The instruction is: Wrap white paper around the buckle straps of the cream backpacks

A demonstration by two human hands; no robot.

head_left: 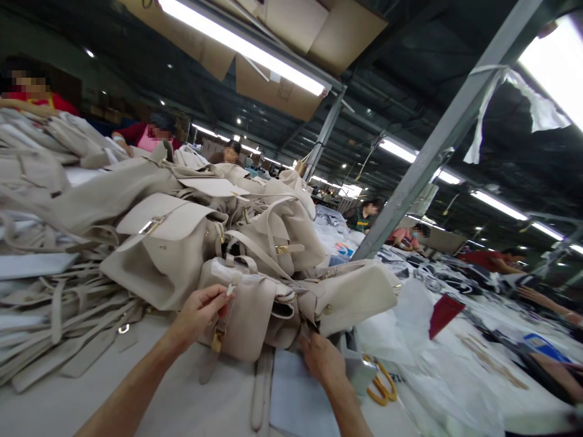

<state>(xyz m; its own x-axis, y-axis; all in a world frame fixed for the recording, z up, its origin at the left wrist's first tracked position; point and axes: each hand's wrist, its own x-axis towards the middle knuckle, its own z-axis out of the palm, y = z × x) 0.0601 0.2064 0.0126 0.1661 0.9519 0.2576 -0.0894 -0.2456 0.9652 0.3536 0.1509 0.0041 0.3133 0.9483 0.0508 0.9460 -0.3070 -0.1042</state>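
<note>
A beige backpack (248, 315) with a front strap and a gold buckle (218, 340) rests on the table before me. At its upper front, my left hand (203, 309) is closed in a pinch on a small white piece (231, 291) beside the strap. My right hand (323, 358) is low at the backpack's right side, fingers curled by a dark gap under another beige bag (357, 297); what they grip is hidden. Below the backpack lie a beige strap (259, 388) and a pale grey-blue sheet (298, 394).
Beige bags (159, 243) are heaped behind, and loose straps (77, 321) spread on the left. Right of my right hand stand a grey container (353, 358) and yellow-handled scissors (385, 385). A metal post (410, 176) rises beyond. Several people work around the tables.
</note>
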